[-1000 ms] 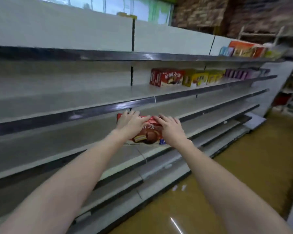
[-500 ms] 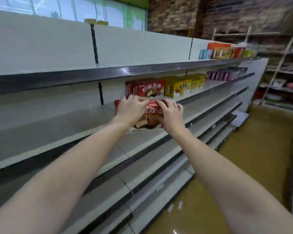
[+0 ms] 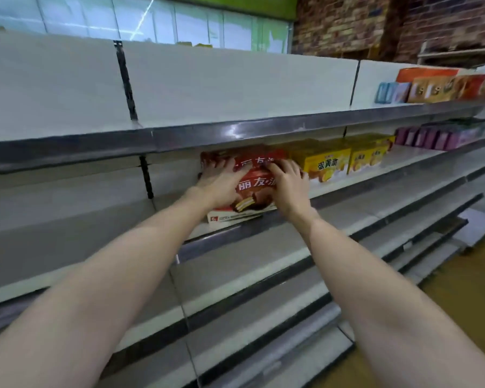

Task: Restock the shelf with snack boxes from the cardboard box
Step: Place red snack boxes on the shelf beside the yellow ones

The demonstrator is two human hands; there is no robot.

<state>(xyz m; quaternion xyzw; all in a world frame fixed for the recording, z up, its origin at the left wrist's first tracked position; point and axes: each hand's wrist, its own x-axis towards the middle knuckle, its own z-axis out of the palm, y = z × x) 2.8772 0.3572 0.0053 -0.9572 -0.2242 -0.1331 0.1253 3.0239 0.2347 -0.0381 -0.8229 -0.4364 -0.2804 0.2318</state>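
red snack box [image 3: 256,189], label "丽友·派", both hands holding.

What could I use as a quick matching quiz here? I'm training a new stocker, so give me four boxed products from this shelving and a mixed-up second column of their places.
Things:
1. red box
2. yellow boxes
3. purple boxes
4. orange boxes

Places:
A. top shelf, far right
B. held in both hands at the shelf's front edge
C. same shelf, just right of the red boxes
D. same shelf, right of the yellow ones

Pairs: 1-B, 2-C, 3-D, 4-A
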